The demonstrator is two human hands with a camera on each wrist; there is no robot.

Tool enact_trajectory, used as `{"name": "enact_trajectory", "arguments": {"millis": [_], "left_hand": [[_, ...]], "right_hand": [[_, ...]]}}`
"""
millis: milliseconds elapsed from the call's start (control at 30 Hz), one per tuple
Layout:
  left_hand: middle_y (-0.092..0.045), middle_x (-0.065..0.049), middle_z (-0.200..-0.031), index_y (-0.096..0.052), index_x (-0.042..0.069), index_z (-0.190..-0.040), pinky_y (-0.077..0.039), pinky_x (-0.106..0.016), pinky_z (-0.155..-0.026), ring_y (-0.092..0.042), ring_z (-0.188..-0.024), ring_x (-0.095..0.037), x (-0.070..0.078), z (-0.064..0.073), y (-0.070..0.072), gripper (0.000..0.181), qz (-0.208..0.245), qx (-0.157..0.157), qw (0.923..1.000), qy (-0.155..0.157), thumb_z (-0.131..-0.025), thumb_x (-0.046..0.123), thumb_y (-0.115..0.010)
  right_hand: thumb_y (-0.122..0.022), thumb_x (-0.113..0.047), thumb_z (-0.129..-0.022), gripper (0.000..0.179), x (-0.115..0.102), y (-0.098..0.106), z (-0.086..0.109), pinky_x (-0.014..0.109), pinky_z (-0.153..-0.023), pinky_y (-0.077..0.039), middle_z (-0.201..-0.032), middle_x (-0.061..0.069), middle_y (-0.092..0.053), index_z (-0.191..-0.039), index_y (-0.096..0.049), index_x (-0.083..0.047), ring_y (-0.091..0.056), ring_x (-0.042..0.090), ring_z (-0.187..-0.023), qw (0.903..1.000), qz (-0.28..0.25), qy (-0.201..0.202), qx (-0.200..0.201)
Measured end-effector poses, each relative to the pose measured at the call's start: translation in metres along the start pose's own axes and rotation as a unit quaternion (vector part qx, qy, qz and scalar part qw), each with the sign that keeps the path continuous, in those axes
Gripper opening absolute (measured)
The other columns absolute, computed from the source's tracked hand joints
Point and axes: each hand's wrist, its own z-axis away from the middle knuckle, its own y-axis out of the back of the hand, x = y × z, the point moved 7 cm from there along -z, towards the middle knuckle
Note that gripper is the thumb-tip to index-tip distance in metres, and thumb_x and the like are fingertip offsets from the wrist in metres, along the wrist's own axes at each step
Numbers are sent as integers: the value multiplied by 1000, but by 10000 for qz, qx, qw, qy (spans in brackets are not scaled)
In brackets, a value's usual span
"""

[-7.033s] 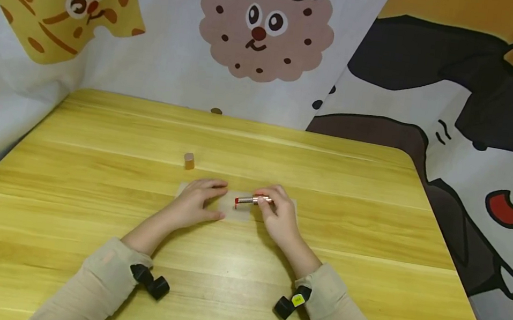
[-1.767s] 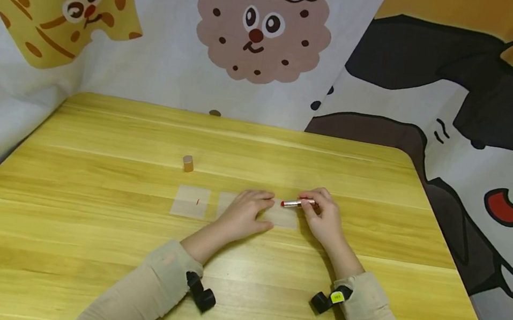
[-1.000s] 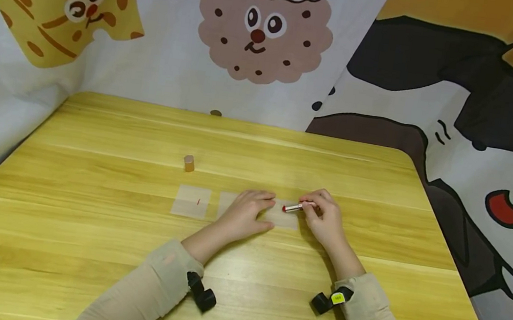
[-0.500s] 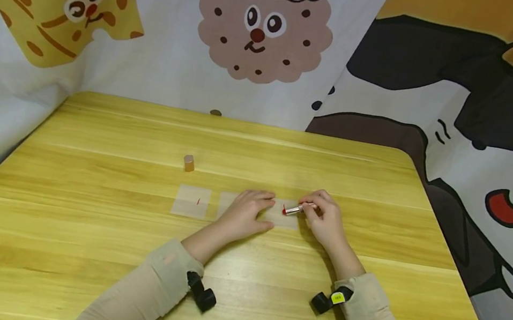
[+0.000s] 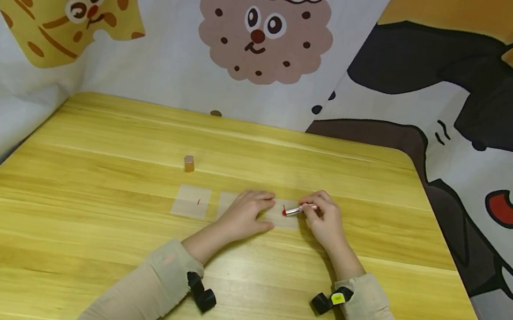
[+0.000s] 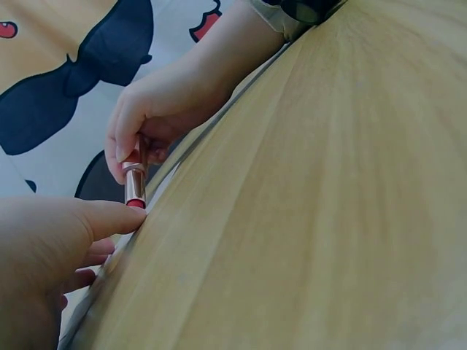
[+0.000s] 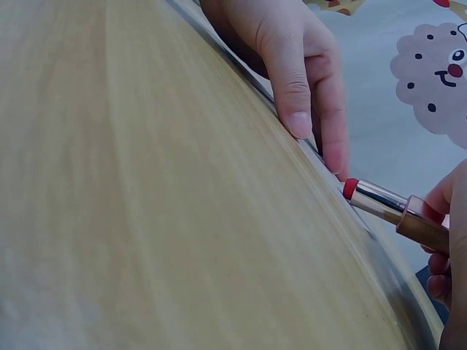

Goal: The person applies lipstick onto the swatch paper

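My right hand (image 5: 325,220) pinches an uncapped lipstick (image 5: 294,211) by its base, between thumb and fingers. Its red tip touches the rightmost of several thin, translucent squares, at the lower end of a short red stroke. My left hand (image 5: 243,213) rests with spread, relaxed fingers over the middle square (image 5: 225,202), hiding much of it, fingertips at the right square's (image 5: 288,222) left side. The left square (image 5: 187,205) bears a small red line. In the right wrist view, the lipstick's metallic tube (image 7: 381,200) points toward the left fingertips.
Behind the left square, a small copper-coloured cap (image 5: 189,164) stands on the wooden table (image 5: 238,298). A cartoon-printed cloth (image 5: 151,76) hangs along the table's back and sides. Each wrist wears a black camera on a strap.
Since seven seconds ago both hands have shifted right, uncovering the left square. Over the last second the lipstick tip has moved down toward me, leaving a red stroke on the right square.
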Motion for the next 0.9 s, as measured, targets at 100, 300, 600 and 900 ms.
{"name": "enact_trajectory", "arguments": {"millis": [100,300,600,900], "left_hand": [[-43,-7,-146,-55,4,-133,-17,-43,-112,-35,-135,-27,0,0,0,59,11,-2,10000,-1,-85,36,-72],[-42,-7,-146,-55,4,-133,-16,-43,-112,-35,-135,-27,0,0,0,59,24,-24,10000,7,-86,35,-72],[-42,-7,-146,-54,4,-134,-16,-42,-113,-34,-135,-26,0,0,1,60,-10,-46,10000,9,-86,35,-72],[-42,-6,-146,-55,4,-133,-16,-42,-113,-34,-135,-26,1,0,0,58,-16,-76,10000,41,-86,34,-70]], "right_hand": [[-60,11,-86,10,1,0,0,19,-63,-41,-89,19,-61,-90,-68,9,-52,21,-76,10000,-49,-35,-13],[-60,10,-88,9,5,0,0,18,-61,-42,-89,19,-60,-91,-68,10,-51,19,-74,9994,-309,-147,28],[-59,11,-88,9,11,5,-1,15,-68,-42,-93,24,-59,-93,-66,15,-51,19,-83,9950,-855,-382,353],[-57,16,-86,12,13,7,-1,14,-73,-46,-95,31,-57,-96,-62,21,-54,14,-86,9873,-1424,-276,644]]}}
